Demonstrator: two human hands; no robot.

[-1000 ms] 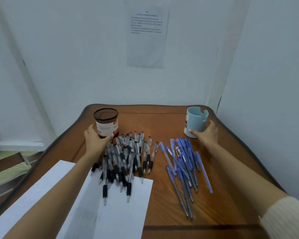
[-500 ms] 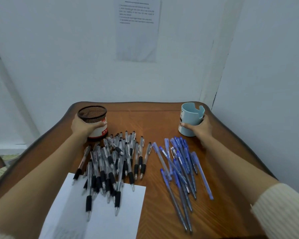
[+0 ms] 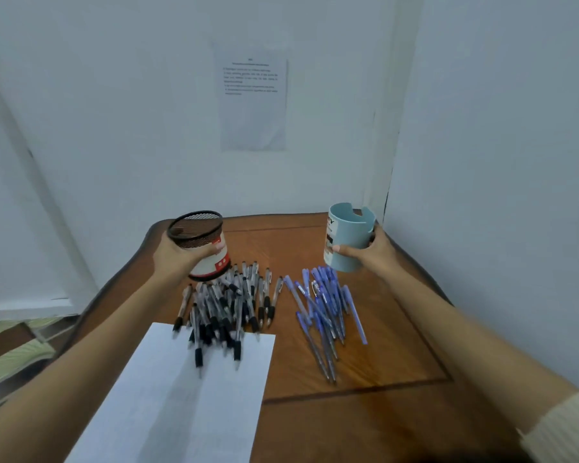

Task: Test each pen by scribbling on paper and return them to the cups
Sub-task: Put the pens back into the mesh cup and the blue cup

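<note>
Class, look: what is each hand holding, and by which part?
The left hand grips the black mesh cup around its side wall; the right hand grips the blue cup around its lower side.

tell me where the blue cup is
In the head view, the blue cup is on the right side, gripped by the right hand and tilted, beyond the far end of the blue pens, near the table's back right corner.

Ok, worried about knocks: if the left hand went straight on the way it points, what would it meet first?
Likely the back wall; the left hand, gripping the mesh cup, is above the table. Depth is unclear.
</note>
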